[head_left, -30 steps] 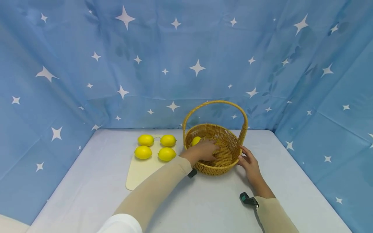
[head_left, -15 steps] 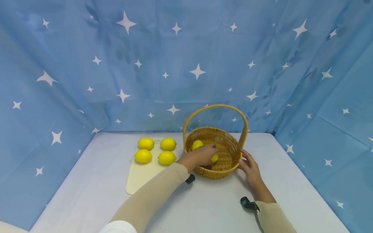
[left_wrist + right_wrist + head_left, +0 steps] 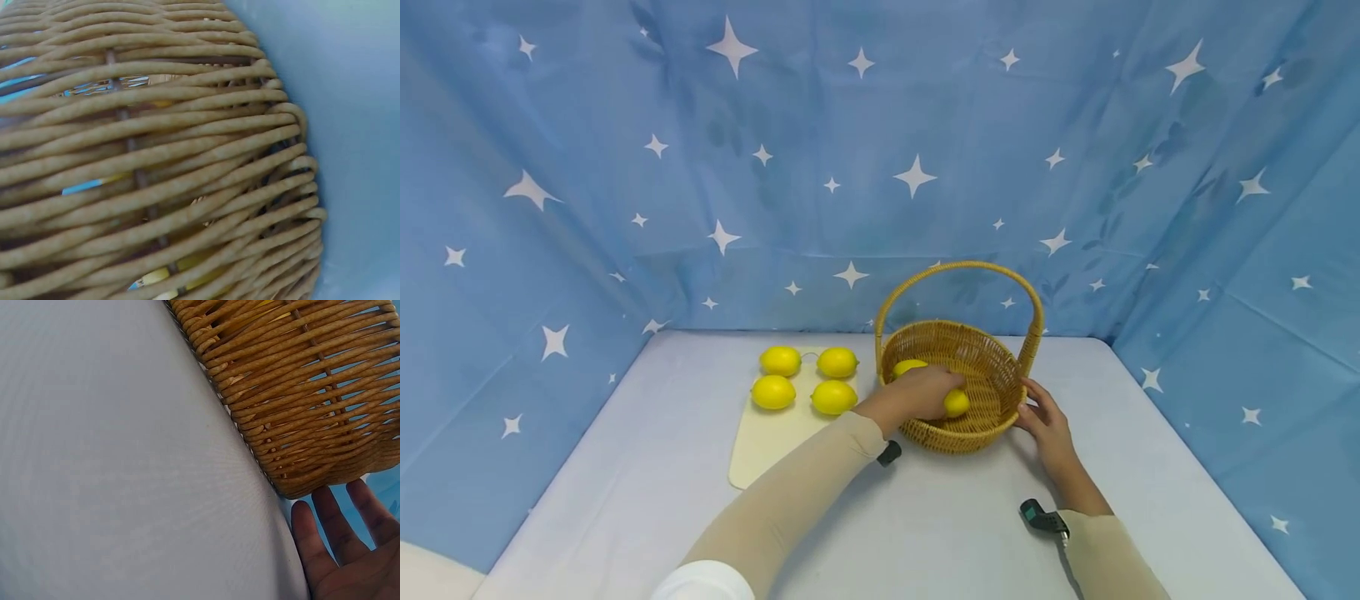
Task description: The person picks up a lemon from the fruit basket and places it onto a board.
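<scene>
In the head view, my left hand [image 3: 922, 392] reaches over the near rim of a wicker basket [image 3: 950, 443] and grips a lemon [image 3: 956, 403] inside it. Another lemon [image 3: 909, 367] lies behind the hand, at the basket's left side. In the left wrist view the basket wall [image 3: 144, 150] fills most of the frame and hides the hand; some yellow shows through the gaps. My right hand [image 3: 1047, 429] touches the basket's right side. The right wrist view shows its extended fingers [image 3: 337, 528] with their tips against the woven wall [image 3: 312, 406].
Several lemons [image 3: 834, 397] sit in two rows on a cream cutting board [image 3: 771, 442] left of the basket. An arched handle [image 3: 961, 266] rises above the basket. The white table [image 3: 955, 525] meets a blue starry curtain [image 3: 805, 208] at its back.
One second ago my left hand had its fingers spread in the basket. Its fingers have since closed round a lemon, which now shows by the fingertips. My right hand stays at the basket's side.
</scene>
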`<state>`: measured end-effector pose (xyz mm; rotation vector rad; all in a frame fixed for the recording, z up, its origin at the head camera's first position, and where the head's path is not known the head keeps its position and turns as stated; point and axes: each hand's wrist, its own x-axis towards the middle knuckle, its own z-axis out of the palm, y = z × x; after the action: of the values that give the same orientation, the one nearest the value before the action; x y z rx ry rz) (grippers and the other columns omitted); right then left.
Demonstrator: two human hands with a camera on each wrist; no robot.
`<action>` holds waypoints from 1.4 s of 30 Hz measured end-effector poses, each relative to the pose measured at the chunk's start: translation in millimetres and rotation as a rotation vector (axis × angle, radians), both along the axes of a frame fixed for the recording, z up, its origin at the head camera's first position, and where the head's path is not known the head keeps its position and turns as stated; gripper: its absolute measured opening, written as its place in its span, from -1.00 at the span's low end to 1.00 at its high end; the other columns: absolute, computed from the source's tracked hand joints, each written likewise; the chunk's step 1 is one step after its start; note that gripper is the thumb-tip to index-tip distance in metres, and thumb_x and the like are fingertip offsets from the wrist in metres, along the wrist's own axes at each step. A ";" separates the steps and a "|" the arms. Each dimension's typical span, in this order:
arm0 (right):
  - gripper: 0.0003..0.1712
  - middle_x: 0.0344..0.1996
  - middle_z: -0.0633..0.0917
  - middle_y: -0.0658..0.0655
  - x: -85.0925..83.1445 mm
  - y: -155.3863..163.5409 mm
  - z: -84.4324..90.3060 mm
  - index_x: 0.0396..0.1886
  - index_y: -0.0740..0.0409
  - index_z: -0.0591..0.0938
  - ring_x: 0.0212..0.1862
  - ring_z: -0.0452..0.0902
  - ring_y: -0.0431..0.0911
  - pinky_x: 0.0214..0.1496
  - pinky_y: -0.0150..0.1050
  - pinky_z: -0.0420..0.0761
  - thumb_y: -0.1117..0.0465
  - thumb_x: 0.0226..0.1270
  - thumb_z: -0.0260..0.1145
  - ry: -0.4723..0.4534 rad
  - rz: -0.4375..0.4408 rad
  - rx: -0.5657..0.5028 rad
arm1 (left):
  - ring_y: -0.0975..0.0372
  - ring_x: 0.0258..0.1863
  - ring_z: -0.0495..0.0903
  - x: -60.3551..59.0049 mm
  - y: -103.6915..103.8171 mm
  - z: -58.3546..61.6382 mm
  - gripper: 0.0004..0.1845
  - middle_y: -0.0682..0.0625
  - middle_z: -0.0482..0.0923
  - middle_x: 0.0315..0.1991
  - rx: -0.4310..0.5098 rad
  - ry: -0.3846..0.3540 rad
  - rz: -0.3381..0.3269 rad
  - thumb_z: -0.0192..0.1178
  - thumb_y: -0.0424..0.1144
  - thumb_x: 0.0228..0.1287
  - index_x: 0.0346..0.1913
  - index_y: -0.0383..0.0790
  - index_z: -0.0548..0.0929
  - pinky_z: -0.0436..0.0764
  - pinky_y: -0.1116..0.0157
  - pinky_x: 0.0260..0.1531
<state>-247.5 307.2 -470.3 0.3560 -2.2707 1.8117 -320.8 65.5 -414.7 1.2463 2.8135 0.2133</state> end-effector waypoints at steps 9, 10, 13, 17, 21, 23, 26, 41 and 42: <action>-0.39 0.34 0.22 0.45 2.4 -2.9 2.9 0.49 0.33 0.13 0.20 0.38 0.27 -0.07 -0.36 0.61 0.32 0.54 0.03 0.000 -0.006 0.005 | 0.26 0.05 0.49 -1.2 0.2 -0.2 -0.40 0.09 0.52 0.09 -0.010 -0.013 -0.027 0.39 -0.25 0.18 0.30 0.04 0.50 0.53 0.31 -0.07; -0.39 0.35 0.22 0.45 1.4 -1.9 1.1 0.49 0.32 0.13 0.21 0.35 0.32 -0.07 -0.36 0.62 0.32 0.54 0.03 -0.004 -0.007 0.004 | 0.27 0.04 0.49 -1.2 0.1 0.2 -0.40 0.10 0.52 0.08 -0.007 -0.015 -0.033 0.40 -0.25 0.16 0.29 0.05 0.51 0.53 0.32 -0.07; -0.39 0.36 0.21 0.42 -5.0 3.5 -7.8 0.51 0.25 0.13 0.23 0.31 0.37 -0.07 -0.37 0.61 0.30 0.54 0.03 -0.005 -0.010 0.000 | 0.28 0.05 0.48 -1.6 -0.6 0.5 -0.40 0.12 0.52 0.08 0.003 -0.014 -0.051 0.44 -0.21 0.13 0.27 0.07 0.52 0.52 0.32 -0.07; -0.38 0.39 0.20 0.37 -13.2 8.5 -19.3 0.52 0.14 0.15 0.23 0.36 0.25 -0.06 -0.37 0.61 0.24 0.55 0.05 0.002 -0.012 -0.007 | 0.29 0.04 0.49 -2.0 -2.7 0.8 -0.41 0.13 0.51 0.07 0.019 -0.010 -0.064 0.45 -0.18 0.11 0.25 0.09 0.54 0.53 0.32 -0.08; -0.37 0.39 0.20 0.35 -14.1 9.4 -21.6 0.53 0.10 0.15 0.22 0.41 0.09 -0.05 -0.36 0.60 0.19 0.55 0.07 0.006 -0.020 0.007 | 0.29 0.09 0.47 0.4 -5.4 4.1 -0.38 0.13 0.48 0.15 0.038 0.002 -0.063 0.44 -0.13 0.14 0.29 0.12 0.51 0.51 0.32 0.00; -0.37 0.40 0.20 0.33 -13.9 9.9 -22.2 0.53 0.07 0.16 0.21 0.42 0.01 -0.05 -0.37 0.60 0.16 0.55 0.07 -0.003 -0.030 0.014 | 0.27 0.11 0.47 2.4 -7.3 7.2 -0.36 0.11 0.46 0.17 0.057 0.011 -0.069 0.45 -0.12 0.13 0.30 0.11 0.49 0.50 0.32 0.05; -0.37 0.40 0.22 0.29 -13.2 10.1 -22.4 0.52 0.02 0.18 0.20 0.43 -0.06 -0.04 -0.37 0.60 0.13 0.54 0.08 -0.019 -0.041 0.022 | 0.27 0.09 0.47 4.8 -10.4 12.1 -0.35 0.12 0.46 0.16 0.085 0.035 -0.078 0.47 -0.12 0.11 0.30 0.12 0.51 0.49 0.32 0.07; -0.39 0.34 0.26 0.36 -13.5 11.1 -24.5 0.52 0.08 0.17 0.11 0.51 -0.16 -0.05 -0.35 0.61 0.20 0.55 0.05 0.011 -0.008 0.003 | 0.26 -0.02 0.49 13.5 -23.6 15.7 -0.34 0.10 0.47 0.04 0.090 0.131 -0.112 0.48 -0.06 0.08 0.29 0.08 0.52 0.53 0.31 -0.03; -0.38 0.34 0.25 0.37 -13.2 11.3 -24.5 0.53 0.09 0.15 0.12 0.50 -0.17 -0.05 -0.35 0.61 0.21 0.56 0.04 0.018 -0.003 0.002 | 0.27 -0.03 0.50 14.2 -24.4 15.9 -0.34 0.11 0.47 0.04 0.093 0.134 -0.111 0.48 -0.06 0.08 0.29 0.09 0.52 0.53 0.31 -0.04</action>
<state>-260.7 318.5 -494.8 0.3677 -2.2601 1.7980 -306.6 41.0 -398.8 1.4847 2.8637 0.2667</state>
